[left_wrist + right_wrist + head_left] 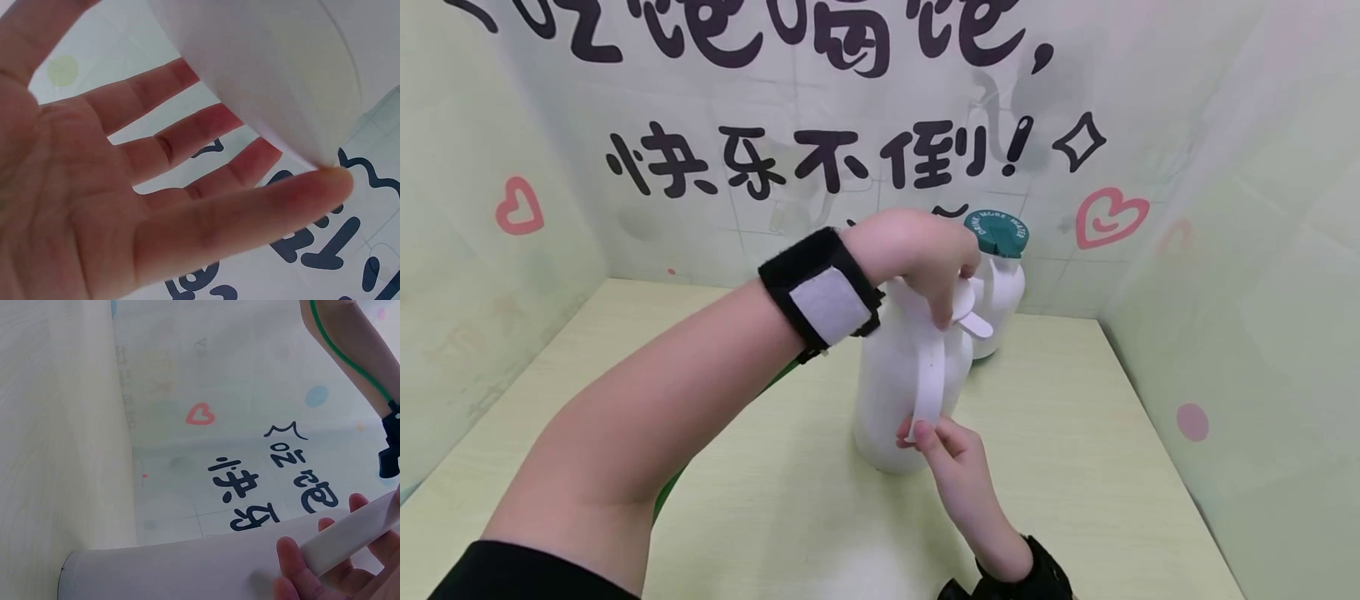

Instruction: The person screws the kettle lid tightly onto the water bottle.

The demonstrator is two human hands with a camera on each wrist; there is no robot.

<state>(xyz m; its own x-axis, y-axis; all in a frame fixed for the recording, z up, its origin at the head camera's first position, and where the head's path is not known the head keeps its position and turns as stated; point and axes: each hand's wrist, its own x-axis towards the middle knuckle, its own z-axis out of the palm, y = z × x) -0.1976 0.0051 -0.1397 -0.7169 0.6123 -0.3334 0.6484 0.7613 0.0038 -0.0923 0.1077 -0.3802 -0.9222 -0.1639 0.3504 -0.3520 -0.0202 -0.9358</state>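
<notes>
A white jug with a long side handle stands on the table in the head view. My left hand reaches over its top from the left, fingers bent down around the upper part. In the left wrist view the thumb and fingertips of that hand touch the pale, tapering top edge on both sides. A flat white tab sticks out beside it. Low on the jug, my right hand pinches the bottom end of the handle; its fingers also show around the handle in the right wrist view.
Right behind stands a second white jug with a green printed top. A pale wooden table lies beneath, with printed cloth walls at the back and sides. A green cord runs along the left forearm to its wristband.
</notes>
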